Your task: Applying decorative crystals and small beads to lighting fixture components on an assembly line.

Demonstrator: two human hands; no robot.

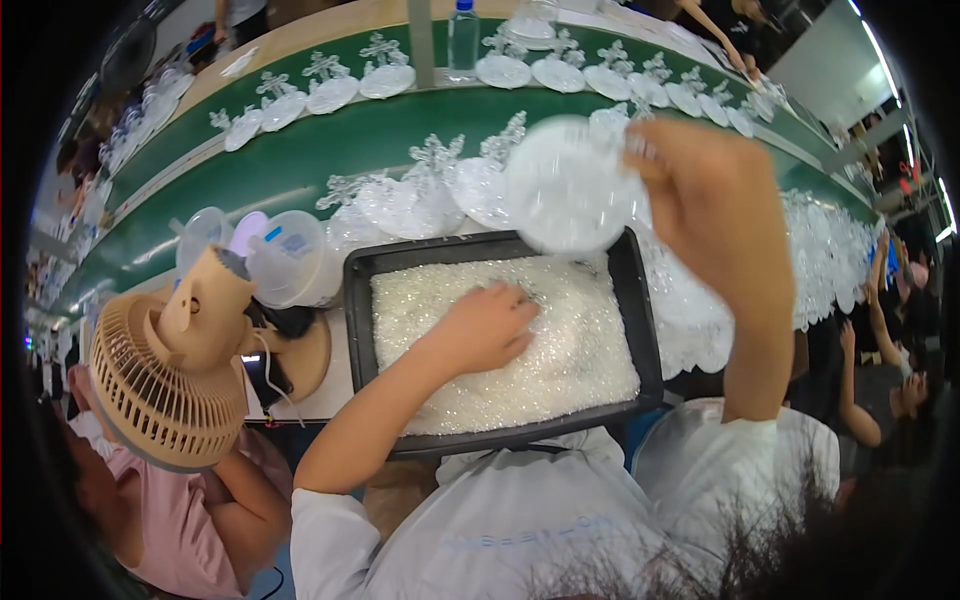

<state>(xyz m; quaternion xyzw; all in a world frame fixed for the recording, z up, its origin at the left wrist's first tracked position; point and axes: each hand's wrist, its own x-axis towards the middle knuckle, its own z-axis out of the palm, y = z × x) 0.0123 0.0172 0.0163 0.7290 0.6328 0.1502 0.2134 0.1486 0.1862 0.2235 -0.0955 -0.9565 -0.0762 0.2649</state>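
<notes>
A black rectangular tray (652, 340) in front of me is filled with sparkling white granules (570, 370). My left hand (488, 325) rests palm down on them near the middle, its fingers slightly bent and apart and the tips partly sunk in. Above the far right corner of the tray, my right hand (700, 185) is raised, with thumb and fingers closed on the edge of a round clear disc (570, 190). Motion blurs the disc and this hand. Behind the tray lie several round pieces with clear snowflake-shaped parts (405, 205).
Left of the tray stand clear plastic tubs (292, 260) and a beige fan (175, 360). Many clear pieces (690, 310) are heaped on the right. Beyond runs a green belt (300, 150), with more pieces and a bottle (463, 42) behind. A person in pink (170, 510) sits at left.
</notes>
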